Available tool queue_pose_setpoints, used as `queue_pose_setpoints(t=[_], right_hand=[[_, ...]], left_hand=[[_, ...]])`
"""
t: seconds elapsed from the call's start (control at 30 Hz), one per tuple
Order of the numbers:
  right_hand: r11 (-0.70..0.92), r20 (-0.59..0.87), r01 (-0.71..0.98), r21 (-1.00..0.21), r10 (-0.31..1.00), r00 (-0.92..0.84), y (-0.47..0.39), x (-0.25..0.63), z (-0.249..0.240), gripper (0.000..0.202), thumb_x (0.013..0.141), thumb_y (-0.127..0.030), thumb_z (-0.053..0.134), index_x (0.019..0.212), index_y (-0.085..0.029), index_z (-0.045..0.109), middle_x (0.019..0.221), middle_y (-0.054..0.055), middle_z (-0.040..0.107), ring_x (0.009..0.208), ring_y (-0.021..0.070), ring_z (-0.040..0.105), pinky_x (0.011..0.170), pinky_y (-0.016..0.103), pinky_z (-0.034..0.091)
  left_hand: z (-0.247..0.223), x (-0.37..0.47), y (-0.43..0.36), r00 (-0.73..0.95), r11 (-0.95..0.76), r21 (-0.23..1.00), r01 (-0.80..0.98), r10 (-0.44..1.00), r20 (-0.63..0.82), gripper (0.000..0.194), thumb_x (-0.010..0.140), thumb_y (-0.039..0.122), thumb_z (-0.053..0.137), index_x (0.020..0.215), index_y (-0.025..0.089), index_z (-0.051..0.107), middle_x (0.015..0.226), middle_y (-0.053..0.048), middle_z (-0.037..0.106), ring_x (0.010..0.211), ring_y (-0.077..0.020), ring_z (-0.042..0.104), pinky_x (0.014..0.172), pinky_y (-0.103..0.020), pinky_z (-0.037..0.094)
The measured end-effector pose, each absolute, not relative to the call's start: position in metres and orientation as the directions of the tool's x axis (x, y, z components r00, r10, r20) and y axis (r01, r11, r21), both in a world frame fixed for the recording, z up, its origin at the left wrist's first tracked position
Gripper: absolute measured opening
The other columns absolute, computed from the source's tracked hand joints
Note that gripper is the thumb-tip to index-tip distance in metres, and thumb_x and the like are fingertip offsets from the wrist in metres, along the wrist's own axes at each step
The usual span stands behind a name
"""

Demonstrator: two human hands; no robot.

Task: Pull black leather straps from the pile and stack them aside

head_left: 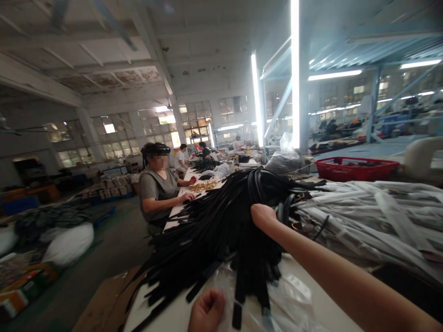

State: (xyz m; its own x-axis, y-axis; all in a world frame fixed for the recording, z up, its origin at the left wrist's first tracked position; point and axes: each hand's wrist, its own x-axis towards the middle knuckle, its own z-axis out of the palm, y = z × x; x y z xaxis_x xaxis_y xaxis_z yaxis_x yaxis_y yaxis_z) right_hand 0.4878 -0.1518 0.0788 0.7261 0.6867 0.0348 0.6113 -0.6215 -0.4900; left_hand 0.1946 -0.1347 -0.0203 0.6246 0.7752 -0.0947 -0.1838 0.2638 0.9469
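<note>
Hands (263,216) at unlabelled black straps (221,226)

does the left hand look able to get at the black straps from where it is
Probably yes: the left hand, closed in a fist, sits right by the hanging ends of the black straps, with only clear plastic wrap nearby.

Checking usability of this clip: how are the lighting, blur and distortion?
Head view: fluorescent tubes blow out with hazy glare; wide-angle bending at the edges; the black strap pile loses detail in darkness; the right hand reads clearly, while the left hand at the bottom edge is dim and soft.
</note>
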Motion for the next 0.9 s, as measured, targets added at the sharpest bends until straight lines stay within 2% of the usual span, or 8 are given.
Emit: queue_pose_setpoints(t=[0.07, 0.13, 0.23, 0.33, 0.47, 0.6, 0.77, 0.9], right_hand=[[-0.540, -0.009, 0.593, -0.597, 0.744, 0.668, -0.163, 0.480, 0.080, 0.026, 0.095, -0.032, 0.061, 0.111, -0.012, 0.063, 0.109, 0.009, 0.065, 0.092, 0.0197, 0.066, 0.079, 0.037, 0.057], [-0.428, -0.064, 0.548, -0.718, 0.826, 0.560, -0.181, 0.463, 0.079, 0.024, 0.094, -0.036, 0.061, 0.097, -0.012, 0.064, 0.088, 0.004, 0.067, 0.071, 0.0140, 0.065, 0.064, 0.029, 0.056], [-0.255, -0.080, 0.425, -0.869, 0.919, 0.387, -0.220, 0.419, 0.073, 0.037, 0.087, -0.051, 0.065, 0.079, -0.015, 0.058, 0.061, -0.003, 0.057, 0.046, 0.0086, 0.053, 0.044, 0.020, 0.044], [-0.041, 0.056, 0.246, -0.968, 0.924, 0.377, -0.259, 0.372, 0.057, 0.050, 0.082, -0.068, 0.058, 0.075, -0.018, 0.051, 0.054, -0.005, 0.052, 0.039, 0.0066, 0.044, 0.036, 0.018, 0.034], [0.307, 0.259, 0.002, -0.952, 0.799, 0.542, -0.280, 0.347, 0.031, 0.052, 0.077, -0.066, 0.067, 0.068, -0.018, 0.049, 0.049, -0.005, 0.050, 0.037, 0.0062, 0.044, 0.037, 0.018, 0.032], [0.376, 0.266, -0.092, -0.922, 0.789, 0.554, -0.274, 0.352, 0.015, 0.049, 0.076, -0.060, 0.072, 0.067, -0.016, 0.052, 0.050, -0.005, 0.050, 0.041, 0.0065, 0.046, 0.042, 0.019, 0.034], [0.337, 0.213, -0.156, -0.929, 0.827, 0.521, -0.271, 0.354, 0.012, 0.051, 0.073, -0.064, 0.071, 0.068, -0.017, 0.051, 0.052, -0.003, 0.055, 0.039, 0.0071, 0.046, 0.039, 0.019, 0.032], [0.306, 0.199, -0.131, -0.943, 0.835, 0.513, -0.274, 0.350, 0.015, 0.051, 0.074, -0.064, 0.069, 0.067, -0.018, 0.049, 0.050, -0.004, 0.054, 0.038, 0.0069, 0.046, 0.037, 0.018, 0.030]], left_hand=[[-0.019, 0.194, -0.136, 0.618, 0.278, 0.943, -0.186, 0.779, -0.108, 0.055, 0.046, 0.059, 0.090, 0.061, 0.013, 0.063, 0.051, 0.002, 0.057, 0.050, -0.0071, 0.046, 0.051, -0.020, 0.033], [-0.018, 0.194, -0.137, 0.612, 0.298, 0.939, -0.172, 0.779, -0.135, 0.054, 0.048, 0.058, 0.090, 0.068, 0.012, 0.068, 0.060, -0.002, 0.065, 0.056, -0.0098, 0.054, 0.057, -0.021, 0.040], [-0.017, 0.192, -0.139, 0.610, 0.315, 0.938, -0.145, 0.775, -0.166, 0.049, 0.051, 0.054, 0.091, 0.072, 0.014, 0.071, 0.063, -0.002, 0.067, 0.058, -0.0114, 0.056, 0.059, -0.022, 0.043], [-0.017, 0.192, -0.145, 0.640, 0.310, 0.942, -0.129, 0.752, -0.159, 0.044, 0.053, 0.049, 0.091, 0.066, 0.014, 0.069, 0.059, -0.001, 0.065, 0.054, -0.0108, 0.054, 0.055, -0.022, 0.039], [-0.018, 0.194, -0.157, 0.711, 0.285, 0.952, -0.111, 0.692, -0.124, 0.043, 0.050, 0.045, 0.093, 0.060, 0.012, 0.066, 0.058, -0.004, 0.065, 0.054, -0.0116, 0.053, 0.055, -0.022, 0.037], [-0.016, 0.195, -0.165, 0.766, 0.244, 0.968, -0.063, 0.633, -0.110, 0.040, 0.050, 0.042, 0.093, 0.059, 0.012, 0.068, 0.060, -0.003, 0.063, 0.058, -0.0130, 0.053, 0.058, -0.023, 0.037], [-0.008, 0.195, -0.167, 0.784, 0.206, 0.979, 0.014, 0.605, -0.138, 0.037, 0.054, 0.042, 0.091, 0.061, 0.012, 0.070, 0.064, -0.001, 0.060, 0.063, -0.0134, 0.053, 0.060, -0.023, 0.037], [-0.007, 0.197, -0.170, 0.782, 0.221, 0.974, 0.053, 0.597, -0.178, 0.036, 0.055, 0.042, 0.091, 0.063, 0.012, 0.072, 0.065, -0.002, 0.060, 0.066, -0.0159, 0.055, 0.062, -0.024, 0.039]])
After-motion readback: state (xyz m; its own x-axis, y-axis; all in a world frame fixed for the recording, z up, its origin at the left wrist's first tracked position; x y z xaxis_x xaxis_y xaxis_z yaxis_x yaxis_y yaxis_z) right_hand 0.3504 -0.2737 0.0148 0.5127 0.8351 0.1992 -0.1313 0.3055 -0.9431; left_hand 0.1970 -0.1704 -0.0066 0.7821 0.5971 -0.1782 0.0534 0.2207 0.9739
